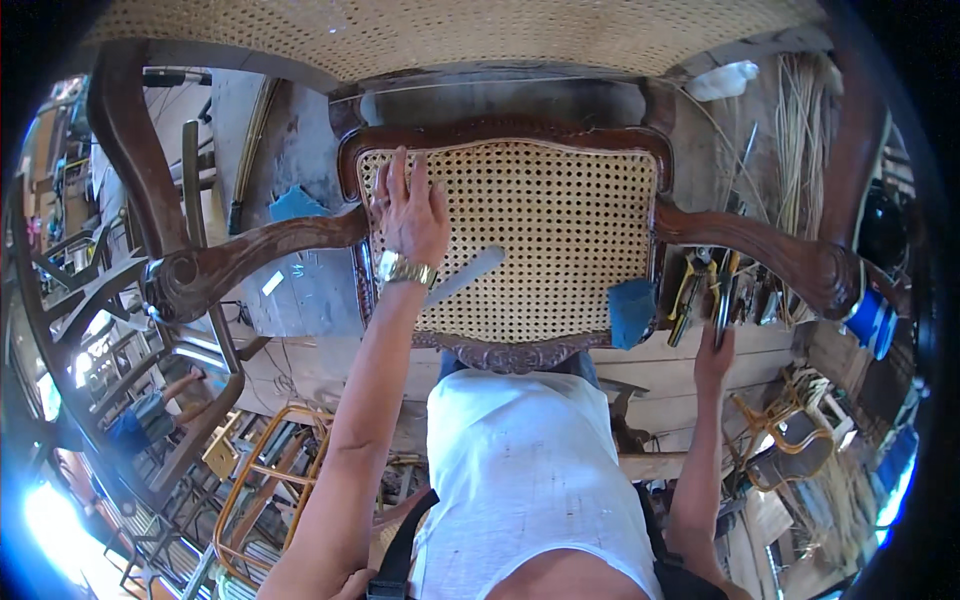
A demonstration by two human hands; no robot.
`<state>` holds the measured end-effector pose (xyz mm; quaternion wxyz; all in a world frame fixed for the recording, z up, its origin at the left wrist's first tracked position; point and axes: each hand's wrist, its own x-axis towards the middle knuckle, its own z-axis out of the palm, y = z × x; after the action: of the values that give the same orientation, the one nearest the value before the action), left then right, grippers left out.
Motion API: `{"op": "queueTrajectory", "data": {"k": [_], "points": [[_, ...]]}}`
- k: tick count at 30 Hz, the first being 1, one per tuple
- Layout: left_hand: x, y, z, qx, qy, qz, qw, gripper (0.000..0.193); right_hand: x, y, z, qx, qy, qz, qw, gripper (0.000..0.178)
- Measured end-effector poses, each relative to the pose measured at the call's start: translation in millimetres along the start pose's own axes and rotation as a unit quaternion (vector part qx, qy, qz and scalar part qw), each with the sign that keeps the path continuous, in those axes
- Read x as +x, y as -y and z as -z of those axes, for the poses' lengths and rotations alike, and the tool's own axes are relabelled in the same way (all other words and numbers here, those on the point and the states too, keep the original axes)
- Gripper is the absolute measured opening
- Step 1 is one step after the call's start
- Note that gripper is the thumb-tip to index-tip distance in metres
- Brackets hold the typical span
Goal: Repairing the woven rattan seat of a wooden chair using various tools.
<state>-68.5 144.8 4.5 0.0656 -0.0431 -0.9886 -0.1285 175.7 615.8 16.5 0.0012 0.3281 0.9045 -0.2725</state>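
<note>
A wooden armchair with a carved dark frame (pixel 500 357) and a woven cane seat (pixel 560 220) stands in front of me. My left hand (pixel 412 215) lies on the cane at its left side, fingers stretched out. Beside that wrist, a flat grey blade-like strip (pixel 470 275) rests on the seat, one end hidden by my forearm. Near the seat's front right corner lies a blue-green piece of sandpaper or cloth (pixel 630 312). To the right of the chair, my right hand (pixel 713 352) is closed around the lower end of dark-handled pliers (pixel 723 295).
Yellow-and-black handled pliers (pixel 686 300) lie beside my right hand. Cane strands (pixel 797 150) and a white plastic bottle (pixel 722 80) are at the far right. Chair arms (pixel 275 245) curve out on both sides. Chair frames (pixel 265 480) crowd the left, with another person (pixel 150 415) there.
</note>
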Motion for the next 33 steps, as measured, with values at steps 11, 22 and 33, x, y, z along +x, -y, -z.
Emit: {"op": "queueTrajectory", "data": {"k": [11, 22, 33], "points": [[11.1, 6.8, -15.1, -0.044, -0.001, -0.017, 0.999, 0.044, -170.3, 99.3, 25.0, -0.068, 0.230, -0.024, 0.970, 0.021], [18.7, 21.9, 0.4, -0.048, -0.008, -0.041, 0.998, 0.036, -130.9, 184.2, -29.7, 0.021, 0.224, 0.047, 0.973, 0.019], [25.3, 10.5, 12.9, -0.027, 0.040, -0.031, 0.998, 0.038, -86.8, 288.3, -108.0, 0.100, 0.150, 0.205, 0.962, 0.025]]}}
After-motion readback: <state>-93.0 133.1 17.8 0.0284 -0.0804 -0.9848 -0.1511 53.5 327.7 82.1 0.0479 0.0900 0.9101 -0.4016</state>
